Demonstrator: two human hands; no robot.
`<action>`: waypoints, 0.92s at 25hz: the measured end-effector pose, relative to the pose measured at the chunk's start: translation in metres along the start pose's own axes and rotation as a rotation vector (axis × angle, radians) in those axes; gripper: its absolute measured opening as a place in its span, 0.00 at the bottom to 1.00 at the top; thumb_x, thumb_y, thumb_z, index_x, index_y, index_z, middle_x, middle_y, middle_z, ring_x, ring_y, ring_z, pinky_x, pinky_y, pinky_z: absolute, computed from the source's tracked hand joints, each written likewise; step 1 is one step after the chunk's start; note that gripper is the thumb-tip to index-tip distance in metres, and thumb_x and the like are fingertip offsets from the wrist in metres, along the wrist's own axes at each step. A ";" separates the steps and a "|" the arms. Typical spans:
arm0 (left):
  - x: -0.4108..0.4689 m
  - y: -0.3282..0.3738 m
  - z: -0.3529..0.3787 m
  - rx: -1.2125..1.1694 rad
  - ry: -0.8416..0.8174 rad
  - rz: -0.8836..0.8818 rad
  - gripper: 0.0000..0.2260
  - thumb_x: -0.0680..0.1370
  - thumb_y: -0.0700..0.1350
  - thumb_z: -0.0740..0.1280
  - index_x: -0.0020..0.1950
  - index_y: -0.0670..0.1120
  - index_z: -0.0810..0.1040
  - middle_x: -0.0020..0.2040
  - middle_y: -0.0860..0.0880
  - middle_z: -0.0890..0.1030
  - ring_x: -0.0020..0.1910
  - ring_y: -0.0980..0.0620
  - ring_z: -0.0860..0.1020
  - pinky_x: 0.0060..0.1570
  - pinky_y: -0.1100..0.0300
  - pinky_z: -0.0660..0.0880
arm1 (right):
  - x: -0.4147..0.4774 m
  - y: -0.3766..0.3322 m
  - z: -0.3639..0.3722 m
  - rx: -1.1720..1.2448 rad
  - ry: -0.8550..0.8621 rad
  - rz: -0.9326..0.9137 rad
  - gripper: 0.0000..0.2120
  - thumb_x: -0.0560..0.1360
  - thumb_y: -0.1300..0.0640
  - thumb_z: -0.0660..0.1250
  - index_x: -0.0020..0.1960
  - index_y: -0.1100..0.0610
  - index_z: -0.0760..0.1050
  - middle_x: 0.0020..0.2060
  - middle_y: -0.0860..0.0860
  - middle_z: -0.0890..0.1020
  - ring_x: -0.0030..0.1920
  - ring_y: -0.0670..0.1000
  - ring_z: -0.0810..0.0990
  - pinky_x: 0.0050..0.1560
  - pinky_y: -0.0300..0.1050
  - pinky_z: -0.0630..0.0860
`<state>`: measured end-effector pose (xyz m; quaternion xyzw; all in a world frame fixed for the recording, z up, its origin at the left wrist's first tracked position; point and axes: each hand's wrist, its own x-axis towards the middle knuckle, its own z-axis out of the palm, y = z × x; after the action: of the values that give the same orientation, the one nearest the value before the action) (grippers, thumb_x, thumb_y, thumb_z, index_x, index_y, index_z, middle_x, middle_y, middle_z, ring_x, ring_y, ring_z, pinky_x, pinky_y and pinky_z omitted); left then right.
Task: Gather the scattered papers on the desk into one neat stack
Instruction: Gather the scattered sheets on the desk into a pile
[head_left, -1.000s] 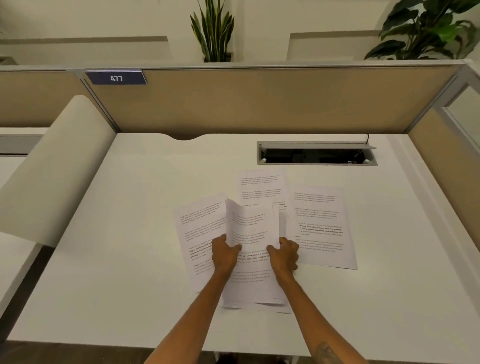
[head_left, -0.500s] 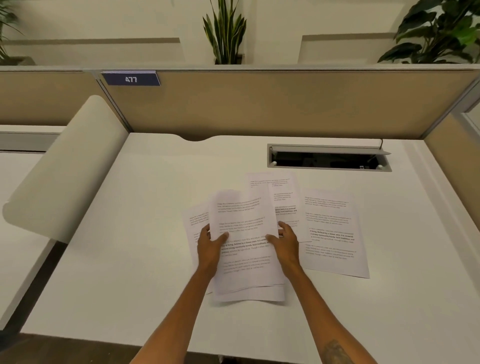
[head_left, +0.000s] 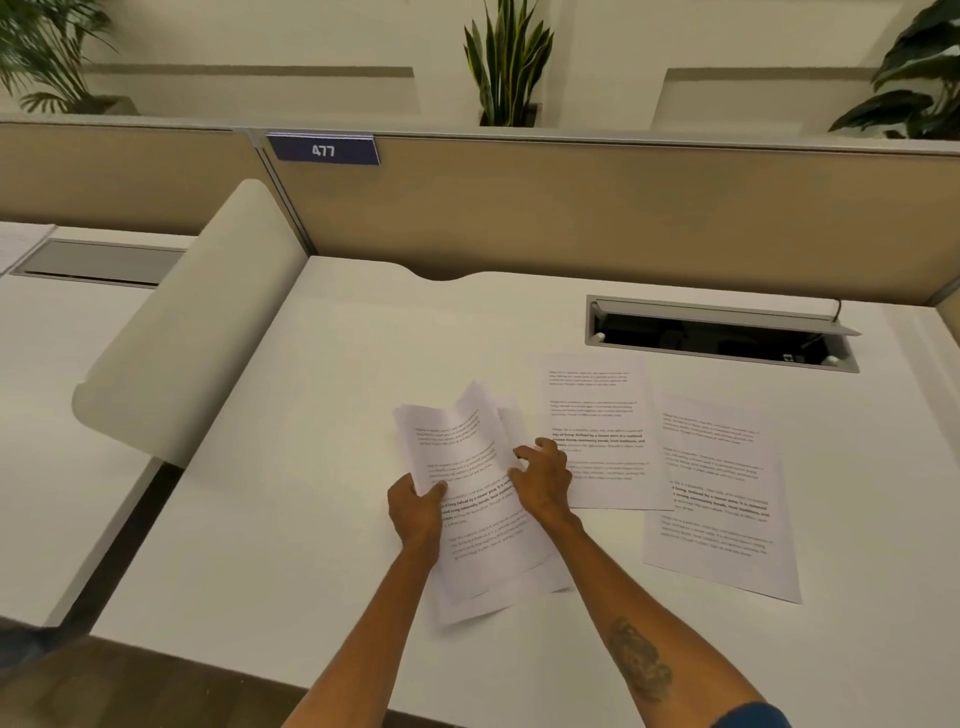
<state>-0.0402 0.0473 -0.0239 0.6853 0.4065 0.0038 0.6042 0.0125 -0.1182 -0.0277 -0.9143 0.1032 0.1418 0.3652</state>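
My left-hand fingers (head_left: 435, 491) pinch gathered sheets (head_left: 470, 499) near bench (head_left: 311, 467) middle; right hand (head_left: 543, 480) steadies their edge. Two loose pages (head_left: 597, 431) (head_left: 719, 493) lie flat just right. Roughly half done, I judge.

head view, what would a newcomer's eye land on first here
Probably the two hands at the centre of the white desk: the left hand and right hand grip a small bundle of printed papers from both sides. Next, the two loose sheets lying flat to their right, one overlapping the other, below the open cable slot.
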 end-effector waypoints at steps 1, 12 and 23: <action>0.000 0.000 0.002 0.006 0.007 0.004 0.08 0.76 0.35 0.72 0.54 0.41 0.82 0.51 0.41 0.86 0.47 0.41 0.85 0.46 0.50 0.83 | 0.002 0.000 0.002 -0.035 -0.004 0.001 0.18 0.78 0.58 0.67 0.67 0.55 0.76 0.74 0.57 0.65 0.72 0.58 0.65 0.70 0.55 0.62; 0.007 0.007 0.002 -0.016 -0.020 -0.027 0.11 0.78 0.39 0.71 0.60 0.44 0.79 0.54 0.45 0.84 0.49 0.43 0.84 0.51 0.49 0.82 | 0.012 -0.005 0.014 -0.096 -0.027 -0.018 0.19 0.76 0.58 0.69 0.66 0.50 0.76 0.67 0.53 0.74 0.66 0.56 0.68 0.60 0.51 0.64; 0.016 0.005 -0.005 -0.198 -0.228 -0.131 0.18 0.77 0.36 0.73 0.66 0.40 0.77 0.57 0.39 0.85 0.51 0.37 0.85 0.47 0.46 0.85 | 0.013 0.011 0.018 0.141 0.017 -0.028 0.21 0.75 0.64 0.70 0.67 0.61 0.74 0.68 0.55 0.71 0.66 0.56 0.69 0.68 0.51 0.70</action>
<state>-0.0290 0.0610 -0.0260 0.5906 0.3766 -0.0736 0.7099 0.0178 -0.1146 -0.0517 -0.8888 0.1034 0.1213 0.4296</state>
